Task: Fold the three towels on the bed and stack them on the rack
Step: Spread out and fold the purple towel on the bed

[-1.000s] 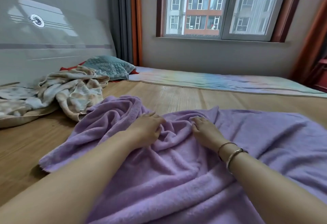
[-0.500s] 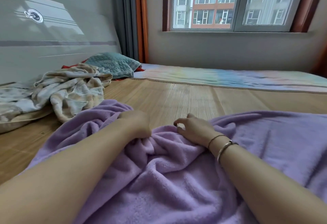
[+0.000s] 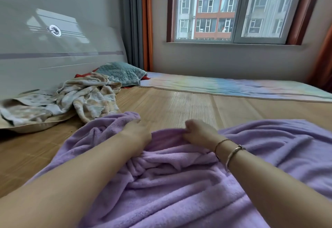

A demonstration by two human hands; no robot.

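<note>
- Purple towel (image 3: 179,188): lies rumpled on the bed mat, filling the near foreground and spreading out to the right; its far edge is bunched into folds between the two hands.
- Left hand (image 3: 138,134): knuckles up, fingers curled down into the towel's far edge, gripping a gather of cloth; the towel's left corner rises just beyond the fingers.
- Right hand (image 3: 201,132): fingers and thumb pinch the bunched far edge, with the cloth pulled taut toward the left hand; the rest of the towel trails back under both forearms.
- Bracelets (image 3: 231,150): two thin bands on the right wrist.
- Mat (image 3: 188,105): woven, tan, bare beyond the hands; the towel rests directly on it.
- Patterned towel (image 3: 89,96): beige and white, crumpled, at the left, just beyond the purple towel's left corner; whether the two touch cannot be told.
- Pillow (image 3: 34,125): flat, at the far left, partly covered by patterned cloth.
- Teal cushion (image 3: 122,73): against the headboard, behind the patterned towel.
- Headboard (image 3: 53,47): glossy and white, along the left.
- Sheet (image 3: 233,87): pastel, across the far side of the bed.
- Window (image 3: 230,8): in the far wall, showing buildings outside.
</note>
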